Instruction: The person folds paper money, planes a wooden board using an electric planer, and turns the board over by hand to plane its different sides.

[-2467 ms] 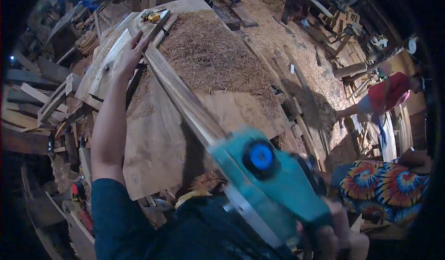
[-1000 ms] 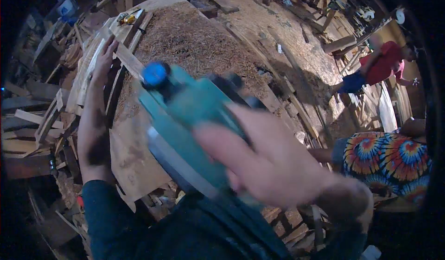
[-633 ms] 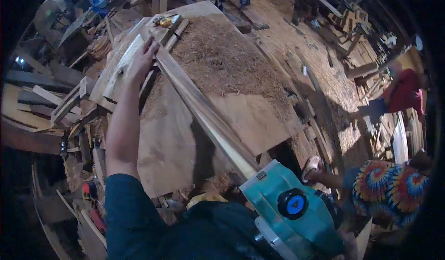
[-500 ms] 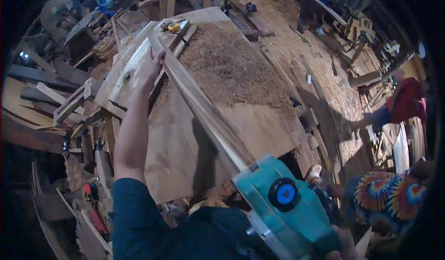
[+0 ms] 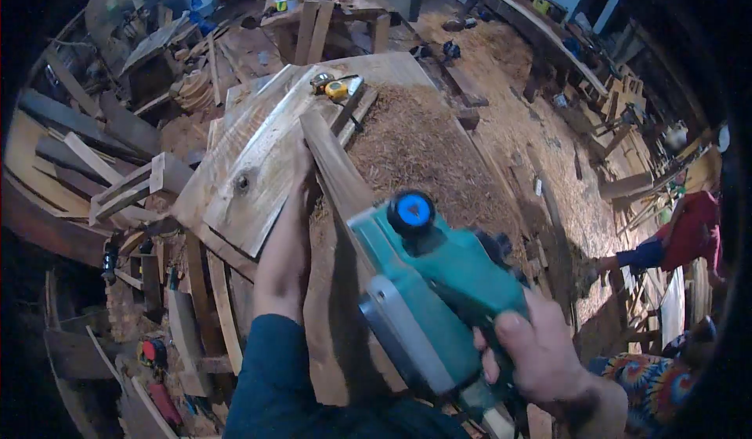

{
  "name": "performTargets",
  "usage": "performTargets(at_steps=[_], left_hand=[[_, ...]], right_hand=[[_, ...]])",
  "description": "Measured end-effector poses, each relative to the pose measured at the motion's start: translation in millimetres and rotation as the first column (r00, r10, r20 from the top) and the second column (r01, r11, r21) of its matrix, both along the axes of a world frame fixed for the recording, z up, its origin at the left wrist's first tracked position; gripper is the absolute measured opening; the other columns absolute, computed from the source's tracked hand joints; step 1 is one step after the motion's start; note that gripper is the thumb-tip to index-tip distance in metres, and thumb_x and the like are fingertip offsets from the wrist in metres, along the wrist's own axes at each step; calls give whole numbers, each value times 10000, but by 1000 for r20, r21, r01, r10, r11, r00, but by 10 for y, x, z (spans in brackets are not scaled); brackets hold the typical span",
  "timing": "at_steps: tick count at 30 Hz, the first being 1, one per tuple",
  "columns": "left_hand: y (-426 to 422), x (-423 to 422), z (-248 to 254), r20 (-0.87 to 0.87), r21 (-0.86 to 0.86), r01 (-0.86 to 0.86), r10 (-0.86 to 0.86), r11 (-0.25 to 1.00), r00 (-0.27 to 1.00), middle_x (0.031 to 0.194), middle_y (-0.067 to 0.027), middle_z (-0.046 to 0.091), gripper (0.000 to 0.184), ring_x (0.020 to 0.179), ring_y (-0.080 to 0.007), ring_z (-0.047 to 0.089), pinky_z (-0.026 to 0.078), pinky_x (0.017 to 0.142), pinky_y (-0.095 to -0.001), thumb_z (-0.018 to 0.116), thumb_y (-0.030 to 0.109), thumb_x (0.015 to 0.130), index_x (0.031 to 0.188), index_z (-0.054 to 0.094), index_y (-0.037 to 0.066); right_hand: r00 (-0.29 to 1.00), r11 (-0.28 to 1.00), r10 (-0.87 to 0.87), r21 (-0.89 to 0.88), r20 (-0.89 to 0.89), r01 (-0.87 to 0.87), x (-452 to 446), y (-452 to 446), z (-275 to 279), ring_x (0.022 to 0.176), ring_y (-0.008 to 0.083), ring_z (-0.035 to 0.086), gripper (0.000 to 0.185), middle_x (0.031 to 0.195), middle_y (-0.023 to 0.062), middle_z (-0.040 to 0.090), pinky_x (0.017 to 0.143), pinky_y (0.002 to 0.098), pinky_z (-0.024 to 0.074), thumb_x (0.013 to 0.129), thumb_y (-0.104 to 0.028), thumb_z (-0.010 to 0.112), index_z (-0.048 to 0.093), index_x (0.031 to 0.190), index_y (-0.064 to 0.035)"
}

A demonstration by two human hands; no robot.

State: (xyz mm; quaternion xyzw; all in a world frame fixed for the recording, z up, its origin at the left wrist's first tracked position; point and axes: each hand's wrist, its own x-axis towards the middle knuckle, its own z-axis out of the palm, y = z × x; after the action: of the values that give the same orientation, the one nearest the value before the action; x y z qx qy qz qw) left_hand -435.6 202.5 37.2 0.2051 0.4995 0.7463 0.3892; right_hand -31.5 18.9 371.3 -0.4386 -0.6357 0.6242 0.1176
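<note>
The right hand (image 5: 540,353) has its fingers wrapped round the rear handle of the planer (image 5: 454,274) (the teal one with a blue-capped knob), whose front end is over the strip (image 5: 335,157). The left hand (image 5: 307,165) is at the strip's far part; its fingers are hidden, so I cannot tell whether they grip. Shavings (image 5: 427,137) lie right of the strip, a board (image 5: 254,173) left.

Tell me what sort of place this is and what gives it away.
Most likely a woodworking shop: the right hand holds a teal power planer over a narrow length of wood, shavings lie heaped beside it, and loose boards are piled at the left.
</note>
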Motion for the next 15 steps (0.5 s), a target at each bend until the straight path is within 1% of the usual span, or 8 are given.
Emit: performTargets(at_steps=[2,5,7,9,11,13,15], left_hand=[[42,-16,-51,7,-3,18,-18,1000,1000,1393,-139,482,614,1181,-274,502,443,953,-392,339,491,1014,1423,422,41],[48,67,-53,22,0,47,-47,999,999,1375,-137,497,604,1169,-270,510,445,949,-389,336,485,1015,1411,436,40],[68,103,8,26,7,66,-66,998,997,1362,-136,506,598,1161,-267,515,446,946,-387,334,481,1016,1403,445,39],[104,110,45,37,18,83,-83,996,996,1350,-135,515,592,1153,-264,521,447,944,-386,333,478,1018,1394,454,38],[132,76,84,41,25,84,-85,996,996,1338,-133,525,586,1145,-262,526,447,941,-384,331,474,1019,1386,463,37],[151,24,138,36,26,70,-71,997,997,1325,-132,534,581,1137,-259,531,448,939,-382,329,470,1020,1378,473,35],[198,-2,162,35,26,66,-67,997,997,1313,-131,544,576,1129,-256,537,449,936,-380,327,467,1021,1369,482,34]], right_hand=[[998,998,57,-4,33,-56,-330,304,-17,614,170,605,350,767,83,616,582,345,493,987,-347,519,562,1023,-1],[997,979,71,190,1,-70,-976,664,-94,488,110,527,470,670,31,543,506,255,438,1013,-446,431,546,862,-16],[996,975,72,215,-55,-58,-1409,933,-151,495,114,537,473,678,36,547,506,266,440,1014,-444,430,558,859,-15],[990,943,119,320,-70,-91,-1860,1274,-218,528,179,612,547,662,99,612,526,353,500,985,-467,448,609,793,18],[994,952,68,303,-86,-39,-2362,1648,-355,528,225,645,594,646,130,617,534,376,526,958,-495,487,611,746,46],[977,949,70,317,-202,-2,-2769,1872,-417,516,255,655,620,643,139,612,540,380,544,938,-510,510,603,721,63],[977,964,57,267,-205,0,-2798,1872,-389,507,252,646,610,640,137,604,535,381,541,937,-499,510,599,714,62]])
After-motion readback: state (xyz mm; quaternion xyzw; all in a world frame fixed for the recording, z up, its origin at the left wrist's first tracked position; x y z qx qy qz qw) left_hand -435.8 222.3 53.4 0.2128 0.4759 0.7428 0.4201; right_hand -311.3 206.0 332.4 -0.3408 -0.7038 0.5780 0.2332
